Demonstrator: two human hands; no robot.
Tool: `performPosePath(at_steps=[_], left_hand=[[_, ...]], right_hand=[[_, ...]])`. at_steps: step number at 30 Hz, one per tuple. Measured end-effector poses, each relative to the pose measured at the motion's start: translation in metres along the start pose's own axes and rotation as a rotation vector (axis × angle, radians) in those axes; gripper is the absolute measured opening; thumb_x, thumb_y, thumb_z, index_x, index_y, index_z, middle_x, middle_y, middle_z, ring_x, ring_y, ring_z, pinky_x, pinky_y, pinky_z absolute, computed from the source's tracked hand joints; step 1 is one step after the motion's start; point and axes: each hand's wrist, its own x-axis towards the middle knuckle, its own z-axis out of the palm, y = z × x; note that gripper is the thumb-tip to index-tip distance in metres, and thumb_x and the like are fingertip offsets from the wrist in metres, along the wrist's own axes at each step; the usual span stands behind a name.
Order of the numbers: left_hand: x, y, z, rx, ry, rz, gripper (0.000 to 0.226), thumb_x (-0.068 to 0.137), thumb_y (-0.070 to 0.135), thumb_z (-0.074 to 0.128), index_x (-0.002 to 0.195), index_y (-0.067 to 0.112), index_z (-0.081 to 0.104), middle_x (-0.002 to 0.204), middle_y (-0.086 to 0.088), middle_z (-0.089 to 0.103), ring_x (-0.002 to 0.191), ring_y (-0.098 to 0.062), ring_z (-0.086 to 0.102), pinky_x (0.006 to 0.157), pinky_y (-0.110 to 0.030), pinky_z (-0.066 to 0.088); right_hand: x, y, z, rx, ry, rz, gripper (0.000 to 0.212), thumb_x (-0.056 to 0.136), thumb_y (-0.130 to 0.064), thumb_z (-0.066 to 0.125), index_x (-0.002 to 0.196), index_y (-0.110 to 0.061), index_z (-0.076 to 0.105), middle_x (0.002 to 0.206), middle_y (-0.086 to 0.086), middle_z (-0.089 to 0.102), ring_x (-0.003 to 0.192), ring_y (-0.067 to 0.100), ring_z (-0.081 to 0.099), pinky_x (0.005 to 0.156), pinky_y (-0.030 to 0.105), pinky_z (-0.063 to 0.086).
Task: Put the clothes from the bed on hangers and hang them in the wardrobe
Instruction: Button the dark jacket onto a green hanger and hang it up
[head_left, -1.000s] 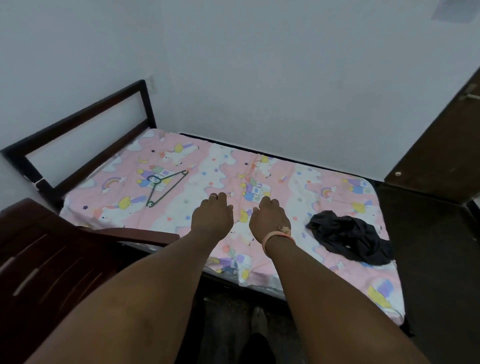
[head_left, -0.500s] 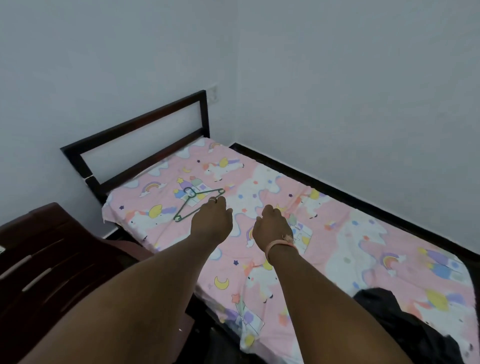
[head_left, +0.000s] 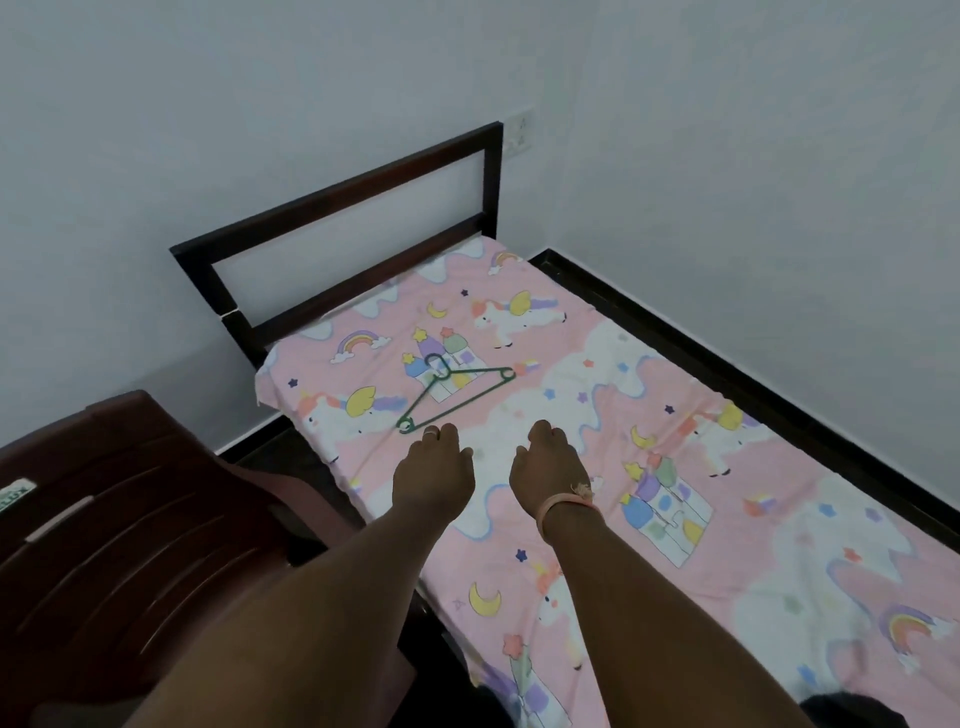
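A thin green wire hanger (head_left: 451, 395) lies flat on the pink unicorn-print bed sheet (head_left: 753, 545) near the headboard. My left hand (head_left: 432, 470) reaches out over the sheet, its fingertips just short of the hanger's lower corner, holding nothing. Beside it, my right hand (head_left: 546, 470), with an orange band at the wrist, hovers empty with loosely bent fingers. A dark garment (head_left: 852, 716) shows only as a sliver at the bottom edge of the bed.
A dark wooden headboard (head_left: 337, 218) stands against the white wall. A dark red plastic chair (head_left: 130, 530) stands at the left, close to the bed's side. A wall socket (head_left: 519, 130) sits above the headboard's right post.
My view has swung left toward the headboard, so the dark garment has slid almost out of sight. Both hands have come closer to the hanger.
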Motion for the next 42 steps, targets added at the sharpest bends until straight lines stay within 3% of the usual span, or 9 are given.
performPosePath(at_steps=[7,13,17,22,26,30,34,38,42], left_hand=[[0.102,-0.062,0.039,-0.119,0.011,-0.158,0.033,0.104,0.036,0.047,0.125,0.011,0.052,0.122,-0.014,0.058,0.110,-0.035,0.061,0.084,-0.042,0.050],[0.192,-0.109,0.151,-0.306,0.050,-0.365,0.034,0.103,0.030,0.052,0.121,0.001,0.052,0.116,-0.022,0.059,0.110,-0.040,0.061,0.089,-0.041,0.046],[0.229,-0.136,0.213,-0.473,0.084,-0.553,0.034,0.103,0.030,0.054,0.125,0.004,0.051,0.124,-0.020,0.058,0.118,-0.036,0.057,0.096,-0.038,0.043],[0.276,-0.185,0.277,-0.528,0.057,-0.730,0.036,0.101,0.028,0.056,0.130,0.007,0.051,0.130,-0.019,0.057,0.121,-0.037,0.057,0.099,-0.038,0.044],[0.301,-0.219,0.319,-0.706,0.065,-0.884,0.053,0.081,0.047,0.058,0.121,0.013,0.053,0.119,-0.017,0.063,0.109,-0.040,0.065,0.097,-0.047,0.054],[0.306,-0.230,0.338,-0.806,0.130,-0.874,0.059,0.073,0.056,0.061,0.119,0.019,0.057,0.114,-0.011,0.063,0.102,-0.036,0.068,0.090,-0.048,0.058],[0.290,-0.217,0.340,-0.764,0.166,-0.767,0.044,0.080,0.058,0.069,0.076,0.015,0.061,0.077,-0.003,0.064,0.075,-0.027,0.063,0.072,-0.034,0.050],[0.239,-0.173,0.345,-0.478,0.050,-0.629,0.057,0.085,0.072,0.060,0.101,0.018,0.057,0.101,-0.005,0.070,0.103,-0.033,0.061,0.094,-0.041,0.047],[0.181,-0.129,0.364,-0.292,0.000,-0.376,0.047,0.102,0.056,0.045,0.094,0.012,0.061,0.088,-0.012,0.070,0.091,-0.041,0.063,0.077,-0.043,0.047]], right_hand=[[0.112,-0.037,0.056,-0.027,-0.107,-0.128,0.037,0.098,-0.030,0.050,0.130,-0.010,0.046,0.126,0.014,0.053,0.114,0.035,0.058,0.092,0.043,0.051],[0.213,-0.009,0.172,-0.167,-0.274,-0.205,0.037,0.099,-0.030,0.049,0.132,-0.011,0.045,0.127,0.014,0.052,0.117,0.035,0.056,0.094,0.042,0.049],[0.264,0.005,0.242,-0.311,-0.447,-0.247,0.041,0.097,-0.030,0.051,0.133,-0.012,0.043,0.132,0.015,0.049,0.124,0.036,0.052,0.098,0.045,0.045],[0.316,-0.001,0.313,-0.363,-0.476,-0.249,0.053,0.097,-0.032,0.053,0.144,-0.014,0.037,0.145,0.013,0.041,0.134,0.036,0.045,0.104,0.045,0.040],[0.345,-0.009,0.359,-0.384,-0.472,-0.267,0.053,0.096,-0.029,0.054,0.144,-0.015,0.035,0.147,0.011,0.037,0.135,0.037,0.042,0.102,0.046,0.039],[0.358,-0.004,0.391,-0.378,-0.481,-0.305,0.064,0.094,-0.023,0.057,0.150,-0.020,0.027,0.155,0.007,0.024,0.140,0.039,0.028,0.105,0.050,0.036],[0.333,0.018,0.398,-0.312,-0.267,-0.370,0.037,0.098,-0.024,0.053,0.134,-0.016,0.046,0.132,0.016,0.043,0.121,0.039,0.043,0.092,0.043,0.041],[0.265,0.079,0.401,-0.183,-0.073,-0.386,0.013,0.089,-0.016,0.053,0.097,-0.017,0.064,0.100,0.016,0.055,0.087,0.036,0.054,0.072,0.041,0.040],[0.200,0.142,0.383,-0.120,-0.041,-0.314,0.009,0.084,-0.022,0.052,0.080,-0.024,0.060,0.088,0.004,0.052,0.079,0.028,0.048,0.066,0.036,0.041]])
